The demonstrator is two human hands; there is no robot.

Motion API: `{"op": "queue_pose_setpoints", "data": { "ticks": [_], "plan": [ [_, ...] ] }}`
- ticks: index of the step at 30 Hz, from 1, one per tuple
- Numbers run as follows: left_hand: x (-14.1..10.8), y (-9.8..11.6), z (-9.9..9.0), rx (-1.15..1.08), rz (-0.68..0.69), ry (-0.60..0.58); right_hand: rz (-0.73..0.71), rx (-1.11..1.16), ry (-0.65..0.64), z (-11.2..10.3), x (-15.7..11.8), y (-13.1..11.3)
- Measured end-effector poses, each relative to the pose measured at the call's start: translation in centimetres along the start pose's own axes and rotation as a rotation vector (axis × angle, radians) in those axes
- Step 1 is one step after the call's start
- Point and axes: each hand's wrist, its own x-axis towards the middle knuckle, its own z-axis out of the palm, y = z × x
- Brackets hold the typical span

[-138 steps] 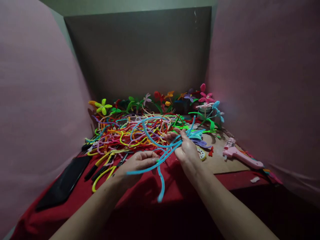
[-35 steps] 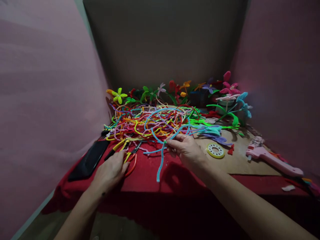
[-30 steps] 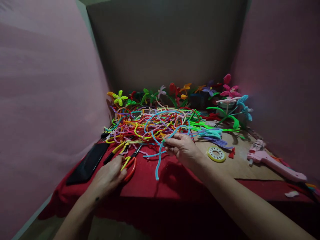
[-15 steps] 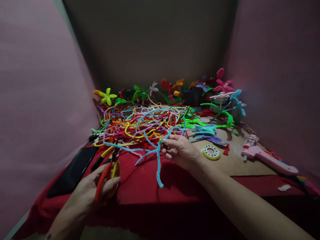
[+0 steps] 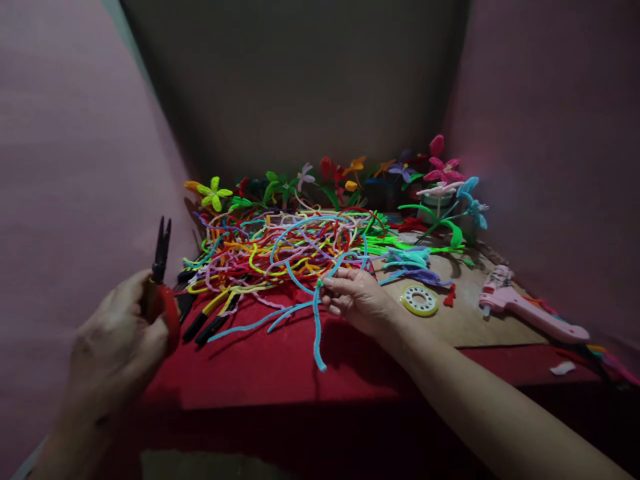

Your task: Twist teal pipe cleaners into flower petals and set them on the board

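Note:
My left hand (image 5: 117, 337) is closed round the red and yellow handles of a pair of pliers (image 5: 161, 257), whose dark narrow jaws point up, slightly apart. Between its fingertips my right hand (image 5: 357, 297) pinches a bundle of light blue pipe cleaners (image 5: 318, 327), joined at a small green spot. The blue strands fan out from there: one hangs down, several reach left, others arch over the pile behind. A big tangle of coloured pipe cleaners (image 5: 280, 250) lies just beyond my right hand.
Pipe-cleaner flowers (image 5: 214, 193) stand along the back. At right, a brown board (image 5: 480, 320) bears a yellow-rimmed tape roll (image 5: 420, 301), purple and blue petals and a pink glue gun (image 5: 530, 307). Black-and-yellow-handled tools (image 5: 205, 323) lie on the red cloth (image 5: 240, 380).
My left hand has moved left and up, turning the pliers so their jaws point upward. A long blue strand at left now hangs lower. My right hand stays nearly in place.

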Motion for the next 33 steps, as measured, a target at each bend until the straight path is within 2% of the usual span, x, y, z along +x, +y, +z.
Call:
{"op": "queue_pose_setpoints", "data": {
  "ticks": [1, 2, 3, 6, 8, 10, 14, 25, 33],
  "plan": [
    [-0.4, 0.5, -0.2, -0.073, -0.026, -0.070, 0.006, 0.004, -0.012, 0.1, -0.1, -0.1],
    [-0.9, 1.1, -0.2, -0.197, 0.048, -0.185, 0.013, 0.011, -0.023, 0.1, -0.2, -0.1],
    [-1.6, 1.9, 0.0, -0.293, 0.145, -0.277, 0.019, 0.019, -0.034, 0.2, -0.3, -0.2],
    [-3.4, 3.9, 1.0, -0.412, 0.461, -0.418, 0.053, 0.037, -0.064, 0.3, -0.6, -0.4],
    [-4.0, 4.7, 1.8, -0.373, 0.560, -0.411, 0.090, 0.037, -0.081, 0.2, -0.8, -0.5],
    [-4.0, 4.9, 2.4, -0.315, 0.591, -0.365, 0.124, 0.037, -0.102, 0.2, -0.9, -0.5],
    [-3.8, 4.8, 2.7, -0.258, 0.599, -0.331, 0.139, 0.042, -0.137, 0.2, -1.0, -0.4],
    [-3.9, 5.3, 3.2, -0.164, 0.657, -0.381, 0.139, 0.015, -0.205, 0.3, -1.1, -0.3],
    [-4.2, 5.2, 3.4, -0.013, 0.715, -0.252, 0.148, 0.066, -0.197, 0.2, -1.1, -0.3]
  ]
}}
